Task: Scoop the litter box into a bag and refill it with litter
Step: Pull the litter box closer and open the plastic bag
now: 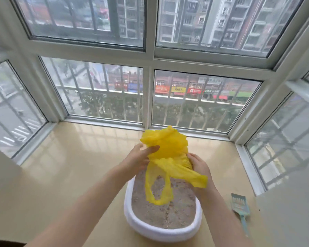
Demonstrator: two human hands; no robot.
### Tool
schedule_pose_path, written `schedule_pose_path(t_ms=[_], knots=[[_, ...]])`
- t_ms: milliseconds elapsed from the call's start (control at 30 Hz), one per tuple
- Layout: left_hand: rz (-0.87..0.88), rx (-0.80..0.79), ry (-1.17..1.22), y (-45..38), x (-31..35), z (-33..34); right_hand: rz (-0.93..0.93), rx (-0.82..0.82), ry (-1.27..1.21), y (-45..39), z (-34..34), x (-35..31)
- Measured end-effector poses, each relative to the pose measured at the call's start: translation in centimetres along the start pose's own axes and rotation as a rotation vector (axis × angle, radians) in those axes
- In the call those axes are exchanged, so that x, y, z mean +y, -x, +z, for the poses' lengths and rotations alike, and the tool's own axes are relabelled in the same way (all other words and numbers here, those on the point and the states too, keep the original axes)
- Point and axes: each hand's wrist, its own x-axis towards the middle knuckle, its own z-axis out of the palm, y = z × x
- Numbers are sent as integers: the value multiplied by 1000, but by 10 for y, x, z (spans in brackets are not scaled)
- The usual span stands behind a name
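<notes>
left hand (141,158): I read the grip as a pinch, thumb and fingers on the left edge of the yellow bag (168,154). Looks like it's pulling that edge out to find the mouth.
yellow bag: held in the air between both hands, right above the far end of the litter box (161,230). Still crumpled and not opened. One handle loop hangs down over the litter (168,211). My guess is it's kept over the box so any spill drops back in.
litter box: white oval tray on the sill ledge (70,166), straight in front of me, long axis pointing toward the window (203,98). Filled with grey-brown litter with some darker clumps. Nothing scooped yet, as far as I can judge.
right hand (199,165): grip closed on the right side of the bag, fingers curled round bunched plastic. It works against the left hand to spread the bag.
scoop (240,205): pale blue, slotted, lying flat on the ledge just right of the box, handle toward me. Untouched and within easy reach of the right hand for the next step.
writing: none readable on bag, box or scoop. Shop signs across the street are too blurred to read.
</notes>
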Motion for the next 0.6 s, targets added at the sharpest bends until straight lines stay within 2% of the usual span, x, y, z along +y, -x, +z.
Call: schedule_pose_path(t_ms=[67, 100, 200, 233, 300, 400, 533, 600], knots=[[22, -25, -14, 3, -5, -7, 119, -70, -80, 4, 9, 9], [74, -3, -18, 5, -7, -6, 159, -82, -42, 6, 11, 15], [171, 123, -94, 5, -9, -6, -52, 70, 441, 13, 5, 27], [182, 182, -151, 5, -9, -4, -131, 101, 538, 20, 4, 25], [182, 250, -263, 3, -9, 2, -258, 52, 589, 30, 0, 18], [186, 217, -298, 4, -10, 23, -277, -104, 542, 38, -4, 7], [169, 154, -391, 5, -5, 50, -335, 136, 489, 31, -10, -8], [172, 154, -439, 4, -2, 59, -244, 112, 301, 22, -16, -20]])
